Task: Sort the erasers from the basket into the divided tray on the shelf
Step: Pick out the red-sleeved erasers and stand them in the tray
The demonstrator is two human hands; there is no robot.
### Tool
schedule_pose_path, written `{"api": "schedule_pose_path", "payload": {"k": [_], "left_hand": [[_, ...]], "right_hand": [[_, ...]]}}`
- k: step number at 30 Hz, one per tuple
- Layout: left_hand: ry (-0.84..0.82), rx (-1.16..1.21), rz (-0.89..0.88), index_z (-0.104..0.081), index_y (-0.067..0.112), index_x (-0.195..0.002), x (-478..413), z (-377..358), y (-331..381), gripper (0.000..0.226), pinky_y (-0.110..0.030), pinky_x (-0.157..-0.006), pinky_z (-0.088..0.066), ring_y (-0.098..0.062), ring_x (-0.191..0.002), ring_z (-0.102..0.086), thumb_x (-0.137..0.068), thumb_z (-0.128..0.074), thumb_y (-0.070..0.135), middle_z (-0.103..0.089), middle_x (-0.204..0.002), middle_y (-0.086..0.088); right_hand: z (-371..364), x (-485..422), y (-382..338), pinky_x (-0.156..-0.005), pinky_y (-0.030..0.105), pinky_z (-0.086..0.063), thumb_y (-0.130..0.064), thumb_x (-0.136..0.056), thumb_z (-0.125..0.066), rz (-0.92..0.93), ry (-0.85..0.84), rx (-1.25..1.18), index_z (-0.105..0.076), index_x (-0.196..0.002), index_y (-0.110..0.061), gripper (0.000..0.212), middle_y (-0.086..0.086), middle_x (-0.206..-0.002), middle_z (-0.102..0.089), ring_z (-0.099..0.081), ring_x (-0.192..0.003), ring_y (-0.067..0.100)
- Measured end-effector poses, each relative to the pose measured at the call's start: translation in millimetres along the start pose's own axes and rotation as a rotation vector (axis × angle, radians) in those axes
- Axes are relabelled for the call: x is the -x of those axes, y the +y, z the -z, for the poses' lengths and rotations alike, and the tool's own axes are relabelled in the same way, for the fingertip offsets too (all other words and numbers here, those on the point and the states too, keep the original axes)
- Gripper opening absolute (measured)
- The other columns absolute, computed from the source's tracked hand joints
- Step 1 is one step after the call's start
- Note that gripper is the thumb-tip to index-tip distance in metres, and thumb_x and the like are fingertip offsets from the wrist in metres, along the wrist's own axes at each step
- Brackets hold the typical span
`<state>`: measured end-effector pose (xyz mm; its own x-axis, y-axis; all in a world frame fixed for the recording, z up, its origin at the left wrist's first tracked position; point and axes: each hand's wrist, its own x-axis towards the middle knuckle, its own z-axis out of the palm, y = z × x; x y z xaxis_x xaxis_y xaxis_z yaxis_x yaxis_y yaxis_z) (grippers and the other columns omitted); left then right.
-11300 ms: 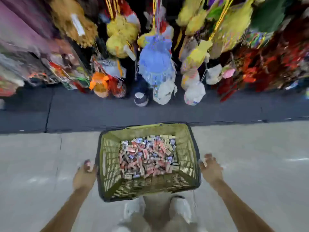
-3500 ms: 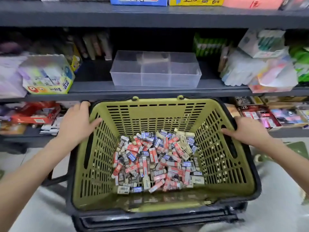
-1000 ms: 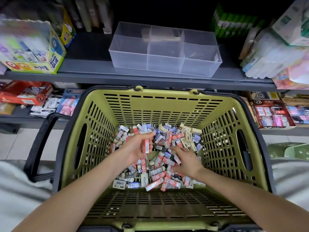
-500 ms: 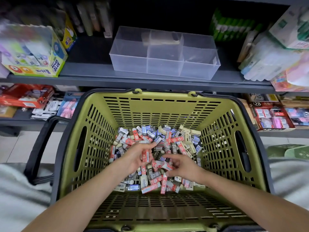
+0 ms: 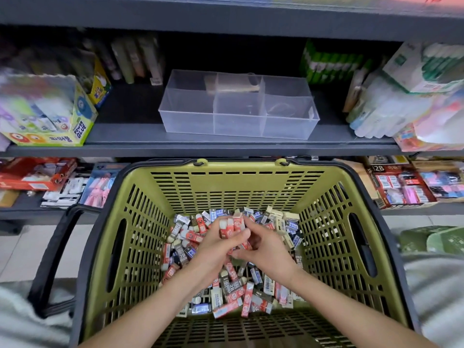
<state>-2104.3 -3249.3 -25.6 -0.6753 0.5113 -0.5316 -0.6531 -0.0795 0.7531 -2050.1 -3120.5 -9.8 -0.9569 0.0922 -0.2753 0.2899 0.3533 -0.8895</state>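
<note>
Green basket [image 5: 241, 187] is seen nearest, with mixed erasers [image 5: 233, 290] heaped on its floor. Left hand [image 5: 216, 249] is clenched round a bunch of red-sleeved erasers [image 5: 232, 225], raised just above the heap. Right hand [image 5: 267, 251] is held against it with fingers curled; whether an eraser is pinched cannot be told. Half a second back one red eraser was held low and the hands were apart; now several are gathered and lifted. Judged: one kind is being collected, and transfer is due next. Farther off, on the shelf [image 5: 125, 136], the clear divided tray [image 5: 190, 121] is seen, with no erasers made out inside. A glue box [image 5: 50, 116] is seen far left.
</note>
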Motion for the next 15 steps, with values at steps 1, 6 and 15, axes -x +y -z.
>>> {"api": "schedule_pose_path", "payload": {"k": [1,6,15], "left_hand": [[0.022,-0.071,-0.037,-0.057,0.019,-0.112,1,-2,0,0.057,-0.019,-0.064,-0.053,-0.011,-0.091,-0.068,-0.062,-0.084,0.024,-0.072,-0.099,-0.001],[0.134,-0.211,-0.110,-0.055,0.020,-0.113,-1,-1,-1,0.033,-0.026,-0.073,-0.056,-0.007,-0.092,-0.067,-0.083,-0.070,0.026,-0.071,-0.096,0.006],[0.008,0.019,-0.001,-0.059,0.003,-0.093,-1,6,8,0.029,-0.022,-0.049,-0.049,-0.014,-0.057,-0.064,-0.066,-0.069,0.007,-0.067,-0.066,-0.003]], "right_hand": [[0,-2,-2,-0.089,0.035,-0.050,-0.012,-0.070,-0.079,0.019,-0.001,-0.010,-0.045,-0.137,-0.024,0.075,-0.007,-0.102,-0.067,-0.062,-0.097,0.012],[6,-6,-4,-0.080,0.035,-0.055,-0.024,-0.066,-0.083,-0.049,-0.068,-0.185,-0.043,-0.122,-0.046,0.072,0.003,-0.089,-0.066,-0.063,-0.080,0.016],[19,-7,2,-0.055,0.023,-0.048,0.007,-0.090,-0.051,-0.166,-0.105,-0.423,-0.062,-0.103,-0.010,0.025,0.001,-0.067,-0.064,-0.054,-0.052,0.010]]}}
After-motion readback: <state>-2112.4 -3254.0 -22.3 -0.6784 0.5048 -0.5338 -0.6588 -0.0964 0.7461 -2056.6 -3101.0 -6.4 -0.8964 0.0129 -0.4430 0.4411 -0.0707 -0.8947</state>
